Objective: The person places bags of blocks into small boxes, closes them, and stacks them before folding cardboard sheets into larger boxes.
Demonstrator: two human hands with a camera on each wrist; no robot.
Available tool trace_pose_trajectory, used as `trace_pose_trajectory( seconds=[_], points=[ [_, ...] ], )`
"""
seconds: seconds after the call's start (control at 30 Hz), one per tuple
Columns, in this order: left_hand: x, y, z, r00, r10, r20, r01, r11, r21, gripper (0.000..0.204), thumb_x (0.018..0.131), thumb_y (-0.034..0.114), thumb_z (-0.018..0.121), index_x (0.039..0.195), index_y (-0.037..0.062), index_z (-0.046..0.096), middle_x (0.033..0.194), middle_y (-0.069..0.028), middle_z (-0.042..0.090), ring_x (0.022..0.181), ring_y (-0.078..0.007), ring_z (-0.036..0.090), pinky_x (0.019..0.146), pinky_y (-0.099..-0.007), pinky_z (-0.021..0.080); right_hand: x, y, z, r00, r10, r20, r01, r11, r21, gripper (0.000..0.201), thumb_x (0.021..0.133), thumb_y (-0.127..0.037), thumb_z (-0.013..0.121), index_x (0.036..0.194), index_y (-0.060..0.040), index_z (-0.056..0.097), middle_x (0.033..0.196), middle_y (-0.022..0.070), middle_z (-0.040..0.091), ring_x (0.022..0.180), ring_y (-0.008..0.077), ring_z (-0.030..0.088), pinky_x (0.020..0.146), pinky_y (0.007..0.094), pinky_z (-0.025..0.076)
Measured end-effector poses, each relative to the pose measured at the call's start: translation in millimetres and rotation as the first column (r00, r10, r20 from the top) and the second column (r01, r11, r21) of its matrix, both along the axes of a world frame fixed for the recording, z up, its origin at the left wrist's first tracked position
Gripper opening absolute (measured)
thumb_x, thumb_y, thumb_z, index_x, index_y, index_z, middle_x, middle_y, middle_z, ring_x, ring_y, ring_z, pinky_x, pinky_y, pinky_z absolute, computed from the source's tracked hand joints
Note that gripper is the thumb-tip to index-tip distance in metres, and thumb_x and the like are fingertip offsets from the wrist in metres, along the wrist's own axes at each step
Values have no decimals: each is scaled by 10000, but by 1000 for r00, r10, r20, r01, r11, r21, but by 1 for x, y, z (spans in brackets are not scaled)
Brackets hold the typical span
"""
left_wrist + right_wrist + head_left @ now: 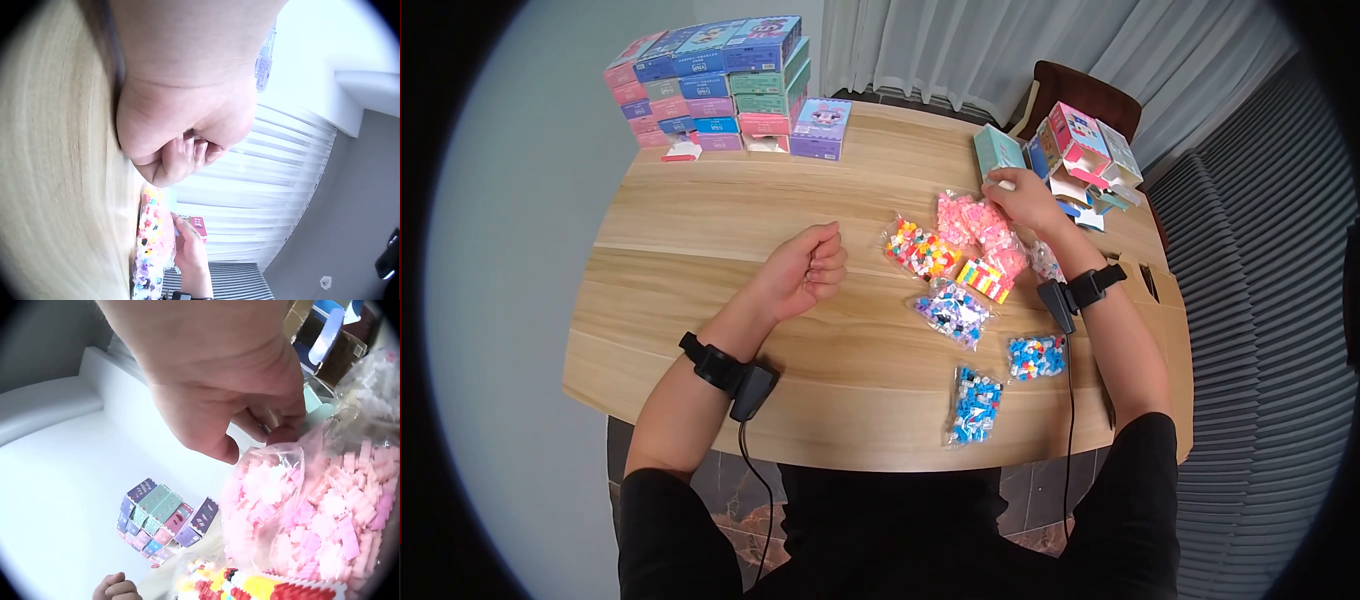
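My left hand (805, 272) rests on the wooden table, its fingers loosely curled and nothing seen in them; the left wrist view shows the fingertips bent toward the palm. On the far right side, my right hand (1022, 200) has bent fingers, at the near end of a teal box (1000, 152) and the upper edge of clear bags of pink building bricks (980, 225). In the right wrist view a pink brick bag (325, 512) lies right below the fingertips, with a pale teal flap (320, 415) beside them. I cannot tell whether the fingers grip the flap.
Bags of red-yellow bricks (922, 248), purple-blue bricks (953, 312) and blue bricks (977, 405) lie mid-table. Boxes are stacked (710, 90) at the far left. Opened boxes (1080, 145) crowd the far right, above flat cardboard (1165, 340). A chair (1090, 90) stands behind.
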State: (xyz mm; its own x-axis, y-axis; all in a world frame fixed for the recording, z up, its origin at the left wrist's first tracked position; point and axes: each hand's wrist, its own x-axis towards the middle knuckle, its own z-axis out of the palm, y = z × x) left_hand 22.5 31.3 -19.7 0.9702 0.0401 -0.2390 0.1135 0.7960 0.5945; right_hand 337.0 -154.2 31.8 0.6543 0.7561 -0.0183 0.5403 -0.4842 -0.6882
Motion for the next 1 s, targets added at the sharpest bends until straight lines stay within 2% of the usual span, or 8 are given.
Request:
trace_pose_trajectory(
  seconds=[0.17,0.27,0.4,0.57,0.67,0.77,0.87,1.0],
  points=[
    [1,0,-1,1000,8,18,-8,1000,-4,425,1013,328,443,631,171,342,588,62,295,502,-50,270,415,-196,201,-26,-9,28,960,-4,280,-39,989,146,397,840,-210,668,1139,50,640,1045,242,675,856,289,700,757,359,536],
    [0,2,-5,998,-15,54,16,1000,-18,381,1008,316,451,670,151,391,612,49,328,523,-59,303,432,-197,229,-63,-19,50,890,21,455,-168,944,284,338,849,-171,652,1097,59,648,1071,231,663,848,290,700,747,362,540],
    [0,-4,-2,998,45,43,-47,997,60,290,1008,305,442,791,117,484,704,16,434,598,-84,388,473,-203,290,-123,-43,68,923,224,312,-319,898,301,238,845,-136,654,1003,41,662,1037,186,664,785,294,690,687,341,544],
    [1,1,-13,983,-73,167,48,988,147,307,1009,350,426,994,77,566,938,-32,608,849,-123,563,679,-236,460,-159,-69,53,791,429,436,-541,824,169,215,811,-133,692,974,6,681,997,146,670,764,306,672,673,351,544],
    [-3,-28,16,991,126,52,-133,977,165,380,1008,388,425,1149,54,541,1126,-73,616,1057,-171,586,902,-318,481,-167,-78,48,765,472,438,-584,795,165,195,792,-128,706,930,9,688,969,140,674,780,319,664,682,365,543],
    [-1,-14,3,964,-144,225,74,952,296,468,992,444,448,1244,52,495,1251,-98,565,1197,-204,534,1020,-367,429,-169,-89,34,798,469,378,-567,796,211,182,786,-109,711,903,27,680,976,144,671,794,320,660,695,363,542],
    [-2,-25,4,947,-190,259,82,923,375,519,968,459,499,1312,78,417,1312,-110,509,1219,-203,507,1012,-348,425,-169,-91,24,819,456,348,-555,783,280,176,782,-85,710,906,35,675,981,151,667,803,316,657,692,352,542],
    [-5,-36,9,939,-244,243,104,874,475,560,929,269,603,1378,96,315,1380,-126,425,1240,-194,479,1024,-340,406,-165,-96,25,875,415,250,-479,815,325,152,794,-46,699,915,40,664,1003,142,660,877,278,659,739,336,536]
  ],
)
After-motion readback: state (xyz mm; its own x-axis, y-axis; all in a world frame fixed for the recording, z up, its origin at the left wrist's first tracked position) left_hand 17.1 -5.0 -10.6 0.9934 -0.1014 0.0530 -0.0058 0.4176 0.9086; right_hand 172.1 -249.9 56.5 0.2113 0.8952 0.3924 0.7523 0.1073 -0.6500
